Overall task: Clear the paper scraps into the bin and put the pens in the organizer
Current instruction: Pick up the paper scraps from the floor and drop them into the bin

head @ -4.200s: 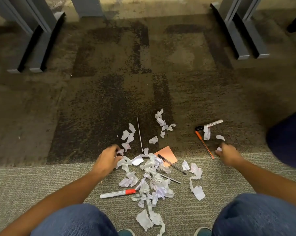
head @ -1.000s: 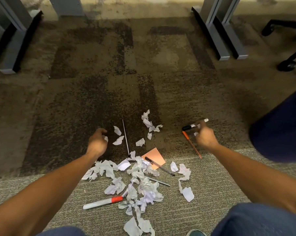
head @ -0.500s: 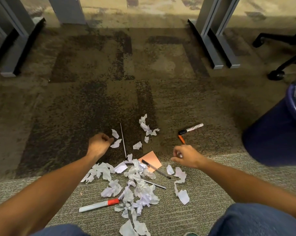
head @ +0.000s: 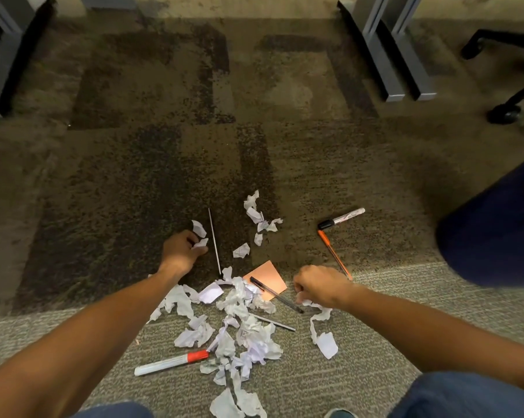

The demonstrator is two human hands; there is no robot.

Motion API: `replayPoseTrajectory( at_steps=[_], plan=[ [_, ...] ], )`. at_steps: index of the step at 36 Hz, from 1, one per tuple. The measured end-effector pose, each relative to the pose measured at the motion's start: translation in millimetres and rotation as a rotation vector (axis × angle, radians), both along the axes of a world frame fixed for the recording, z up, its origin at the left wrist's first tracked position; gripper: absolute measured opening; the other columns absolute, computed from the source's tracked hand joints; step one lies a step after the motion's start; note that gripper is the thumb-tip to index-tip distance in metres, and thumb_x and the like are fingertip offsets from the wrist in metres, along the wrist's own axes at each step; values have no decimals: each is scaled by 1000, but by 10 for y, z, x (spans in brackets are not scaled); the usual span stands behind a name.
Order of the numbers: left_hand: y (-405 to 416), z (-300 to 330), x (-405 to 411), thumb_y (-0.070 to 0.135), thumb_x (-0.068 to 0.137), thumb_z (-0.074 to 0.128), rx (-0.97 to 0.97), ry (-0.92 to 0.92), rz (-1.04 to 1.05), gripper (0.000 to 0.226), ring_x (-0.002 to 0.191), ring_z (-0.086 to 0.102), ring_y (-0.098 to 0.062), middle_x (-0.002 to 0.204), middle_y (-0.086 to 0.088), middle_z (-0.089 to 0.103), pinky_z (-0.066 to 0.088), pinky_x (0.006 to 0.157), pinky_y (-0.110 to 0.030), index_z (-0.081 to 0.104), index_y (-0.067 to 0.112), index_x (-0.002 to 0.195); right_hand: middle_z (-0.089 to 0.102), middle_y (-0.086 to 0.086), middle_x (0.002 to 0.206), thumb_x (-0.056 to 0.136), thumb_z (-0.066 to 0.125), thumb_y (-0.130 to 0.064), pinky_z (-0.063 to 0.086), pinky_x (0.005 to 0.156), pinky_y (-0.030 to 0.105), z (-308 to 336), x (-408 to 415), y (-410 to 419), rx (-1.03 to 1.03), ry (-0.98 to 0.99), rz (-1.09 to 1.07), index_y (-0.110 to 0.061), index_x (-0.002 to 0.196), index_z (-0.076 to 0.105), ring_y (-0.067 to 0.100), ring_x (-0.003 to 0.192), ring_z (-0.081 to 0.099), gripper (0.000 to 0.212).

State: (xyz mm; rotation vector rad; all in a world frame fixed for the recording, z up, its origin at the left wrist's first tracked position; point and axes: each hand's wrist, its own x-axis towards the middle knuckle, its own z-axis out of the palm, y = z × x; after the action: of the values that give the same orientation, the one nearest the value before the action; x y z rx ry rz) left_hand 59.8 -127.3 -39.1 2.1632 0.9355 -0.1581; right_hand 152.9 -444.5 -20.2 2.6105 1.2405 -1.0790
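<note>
Crumpled white paper scraps (head: 245,324) lie heaped on the carpet in front of my knees. My left hand (head: 179,251) is curled around a small paper scrap (head: 200,243) at the heap's far left. My right hand (head: 321,286) is closed on a scrap at the heap's right edge, touching a long paper strip (head: 318,327). Scattered pens: a red-capped marker (head: 172,362), a black-capped marker (head: 340,218), an orange pen (head: 333,254), a black pen (head: 276,294) lying across an orange sticky note (head: 268,274), and a thin white rod (head: 214,241). No organizer is in view.
A dark blue bin (head: 496,233) stands at the right edge, about an arm's length from my right hand. Grey desk feet (head: 387,64) and a chair base (head: 505,110) are at the back right. More grey desk feet (head: 1,64) stand back left. My knees frame the bottom.
My right hand pulled back from the markers toward the heap's right edge and closed on scraps there. My left hand stayed at the far left scraps, fingers now over one.
</note>
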Motion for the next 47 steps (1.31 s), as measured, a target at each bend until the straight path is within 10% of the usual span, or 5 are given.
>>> replayPoseTrajectory(
  at_steps=[10,15,20,24,47],
  plan=[
    [33,235,-222,13,85,58,32,-35,70,6,65,55,-17,80,-7,61,42,51,-28,57,12,92,62,0,89,102,50,-18,49,50,28,184,98,-98,203,163,-419,-23,97,56,14,65,58,9],
    [189,410,-418,2,88,49,-2,-63,32,31,72,64,-26,94,-6,62,48,53,-32,55,19,113,59,12,131,92,43,14,40,65,9,307,125,-209,194,133,-416,-16,115,60,16,111,57,42],
    [380,546,-636,-15,79,42,-103,-76,127,39,81,64,-25,87,-10,68,51,64,-35,68,14,88,63,6,116,104,41,-12,46,60,14,405,86,-348,295,89,-449,-20,108,57,5,76,57,18],
    [423,601,-878,3,89,53,-8,-84,137,22,90,65,-25,98,-11,72,46,70,-32,73,13,91,64,1,114,102,50,-28,49,92,34,458,43,-481,319,58,-450,-21,102,57,13,101,59,10],
    [212,65,-1609,23,74,82,131,69,146,21,78,54,-22,88,-13,69,38,66,-34,66,15,85,56,-3,116,86,71,-44,43,86,30,-17,-395,-627,197,16,-447,-26,112,52,14,104,50,37]
  ],
)
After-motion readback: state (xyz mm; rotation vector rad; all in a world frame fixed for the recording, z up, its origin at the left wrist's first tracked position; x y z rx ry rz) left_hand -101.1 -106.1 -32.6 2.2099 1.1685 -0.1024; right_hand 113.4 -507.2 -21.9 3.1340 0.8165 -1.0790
